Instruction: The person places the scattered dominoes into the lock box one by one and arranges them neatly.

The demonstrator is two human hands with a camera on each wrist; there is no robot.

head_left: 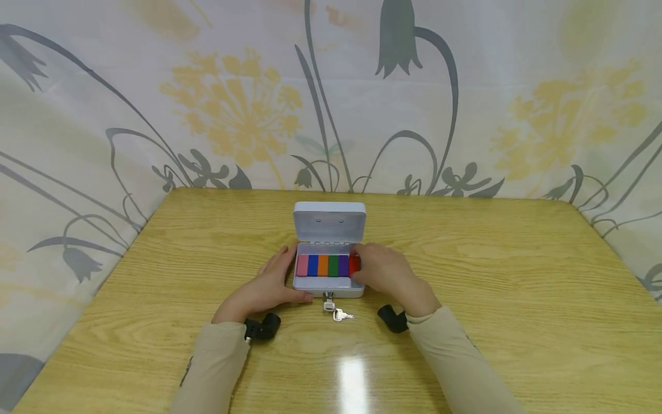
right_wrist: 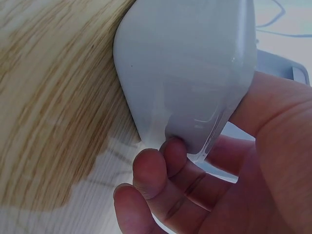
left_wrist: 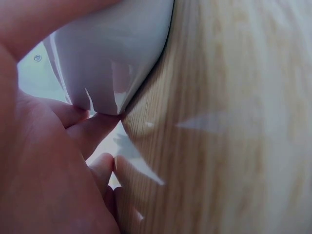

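A small white metal cash box (head_left: pixel 310 283) stands on the table with its lid (head_left: pixel 329 226) raised. Inside lies a row of coloured blocks: a pink block (head_left: pixel 302 266), then blue, orange, green and purple, with a red block (head_left: pixel 354 264) at the right end. My left hand (head_left: pixel 269 287) holds the box's left side, thumb at the front corner and fingertips toward the back corner. Reaching over the right wall, my right hand (head_left: pixel 385 270) pinches the red block between thumb and index finger. Its other fingers (right_wrist: pixel 150 173) are outside, by the box's wall.
One key (head_left: pixel 328 306) sits in the front lock, and a second key (head_left: pixel 343 315) lies beside it on the wooden table (head_left: pixel 491 276). Black wrist cameras stick out near both cuffs. A flower-patterned curtain (head_left: pixel 331 103) hangs behind the table.
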